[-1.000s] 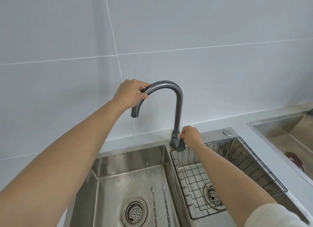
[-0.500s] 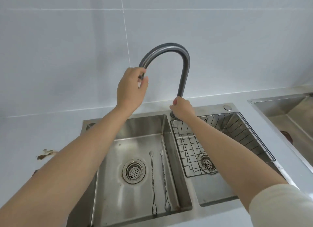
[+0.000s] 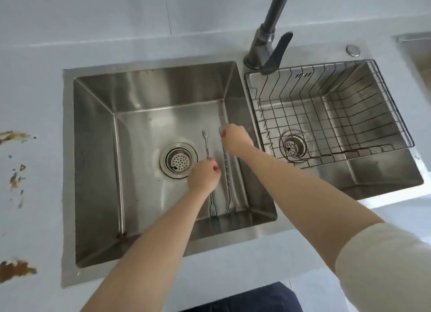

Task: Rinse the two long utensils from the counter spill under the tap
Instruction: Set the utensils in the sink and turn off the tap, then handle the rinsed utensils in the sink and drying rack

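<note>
Left hand [image 3: 203, 174] pinching left utensil [image 3: 206, 144], right hand [image 3: 235, 137] pinching right utensil's [image 3: 227, 172] far end, both by sink's [image 3: 93, 160] right wall

In the sink [image 3: 93, 148], our left hand [image 3: 203, 177] curls over one utensil [image 3: 206, 146]; our right hand [image 3: 235, 137] meets the other utensil [image 3: 226, 179] at its far end.

2 utensils [image 3: 228, 183] in left basin [image 3: 140, 130], right of drain [image 3: 178, 160].

Two utensils [image 3: 227, 179] on sink floor [image 3: 140, 172]
</note>
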